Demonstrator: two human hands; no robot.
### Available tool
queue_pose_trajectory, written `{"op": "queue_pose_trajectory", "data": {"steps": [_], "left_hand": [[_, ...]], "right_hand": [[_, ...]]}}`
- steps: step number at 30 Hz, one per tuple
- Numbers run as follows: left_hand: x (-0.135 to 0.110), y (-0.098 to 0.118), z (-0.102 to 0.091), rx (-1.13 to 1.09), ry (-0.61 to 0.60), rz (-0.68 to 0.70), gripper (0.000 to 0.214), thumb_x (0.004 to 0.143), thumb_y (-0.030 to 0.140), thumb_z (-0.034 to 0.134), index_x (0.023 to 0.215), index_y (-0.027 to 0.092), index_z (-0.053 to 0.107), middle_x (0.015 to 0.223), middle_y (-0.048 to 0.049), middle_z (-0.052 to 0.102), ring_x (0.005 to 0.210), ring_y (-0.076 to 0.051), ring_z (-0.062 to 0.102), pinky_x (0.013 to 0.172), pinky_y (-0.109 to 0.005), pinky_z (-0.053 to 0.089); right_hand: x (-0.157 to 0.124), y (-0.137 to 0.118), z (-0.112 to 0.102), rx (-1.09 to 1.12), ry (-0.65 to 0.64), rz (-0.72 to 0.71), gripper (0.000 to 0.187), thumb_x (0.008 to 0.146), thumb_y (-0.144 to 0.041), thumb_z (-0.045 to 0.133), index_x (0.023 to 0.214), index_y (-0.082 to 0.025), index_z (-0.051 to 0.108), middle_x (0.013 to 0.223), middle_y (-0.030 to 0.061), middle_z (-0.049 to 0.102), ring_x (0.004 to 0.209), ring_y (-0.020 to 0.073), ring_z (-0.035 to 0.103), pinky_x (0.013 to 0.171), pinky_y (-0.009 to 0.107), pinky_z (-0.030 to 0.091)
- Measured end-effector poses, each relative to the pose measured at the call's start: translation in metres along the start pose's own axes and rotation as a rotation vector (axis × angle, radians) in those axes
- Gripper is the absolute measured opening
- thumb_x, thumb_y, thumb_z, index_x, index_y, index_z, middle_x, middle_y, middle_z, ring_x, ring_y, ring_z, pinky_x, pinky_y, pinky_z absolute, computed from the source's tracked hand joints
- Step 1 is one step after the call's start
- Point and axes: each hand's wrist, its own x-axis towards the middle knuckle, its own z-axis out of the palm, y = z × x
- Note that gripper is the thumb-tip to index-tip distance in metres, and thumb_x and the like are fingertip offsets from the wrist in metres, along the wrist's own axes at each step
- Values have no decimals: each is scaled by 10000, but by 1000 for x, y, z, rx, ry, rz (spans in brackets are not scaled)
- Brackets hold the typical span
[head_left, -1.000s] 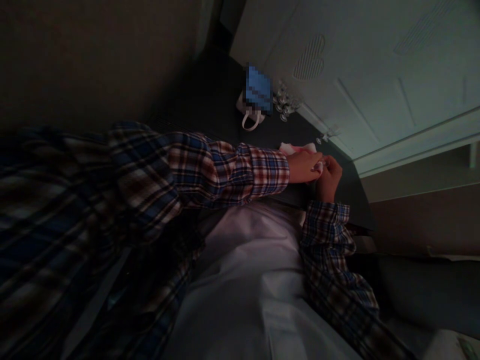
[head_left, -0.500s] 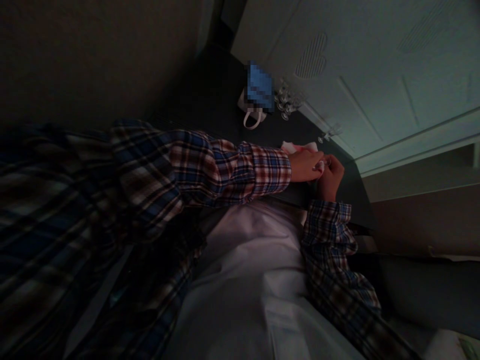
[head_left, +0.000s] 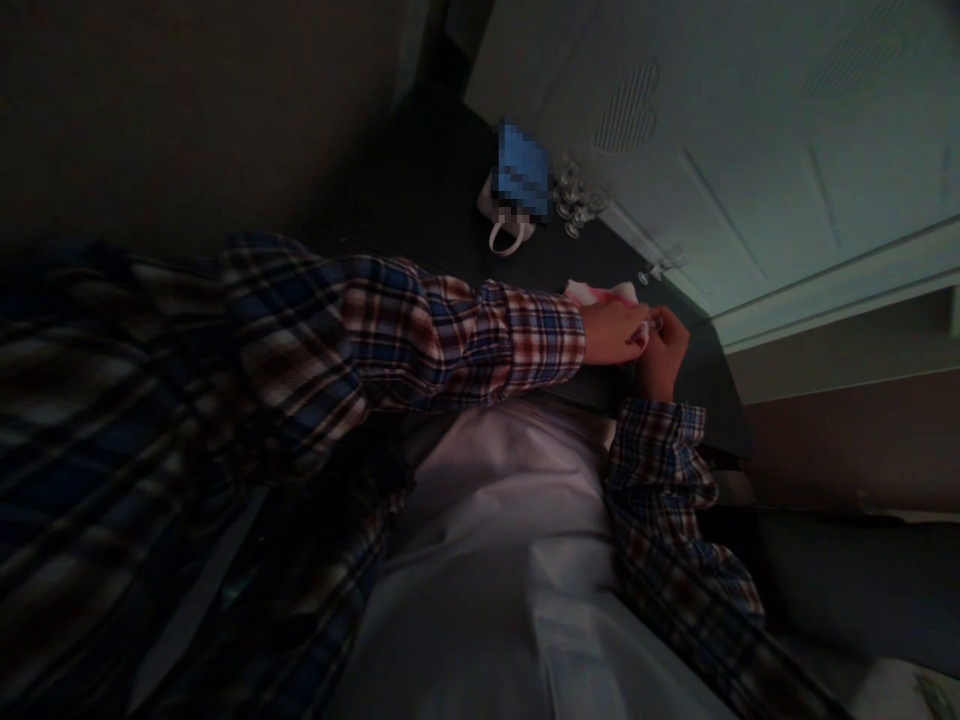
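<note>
My left hand reaches in from the left and is closed on a pink-and-white cloth. Part of the cloth sticks out beyond the knuckles, and a pale bit shows at the fingertips. Against those fingertips is my right hand, bent at the wrist with its fingers pinched. A small shiny spot shows between the two hands, but the fingers hide what it belongs to. Close beyond the hands lies a small clear stemmed glass on the dark tabletop.
Several clear stemmed glasses cluster farther back by a pale panel with heart reliefs. Beside them stands a whitish container with a loop handle, a blurred blue item above it. A wall rises on the left.
Both hands stay together in nearly the same place, with only a slight shift of the fingers. The whole view has moved very slightly.
</note>
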Motion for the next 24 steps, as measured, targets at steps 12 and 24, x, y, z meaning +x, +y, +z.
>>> {"op": "queue_pose_trajectory", "data": {"steps": [12, 24], "left_hand": [[-1, 1, 1, 47, 10, 1, 385, 912, 282, 405, 1230, 77, 471, 1118, -122, 583, 1010, -202, 594, 842, -280, 448], [-4, 4, -2, 51, -26, 4, 400, 925, 271, 392, 1270, 80, 461, 1169, -120, 567, 1023, -165, 589, 879, -258, 469]], "right_hand": [[0, 2, 0, -10, 1, 0, 189, 777, -238, 459, 660, -91, 438, 610, -8, 374, 597, 16, 307, 582, 180, 214], [1, 5, -1, -3, -36, -14, 206, 756, -265, 452, 653, -100, 383, 611, -9, 356, 602, 15, 306, 578, 173, 216]]}}
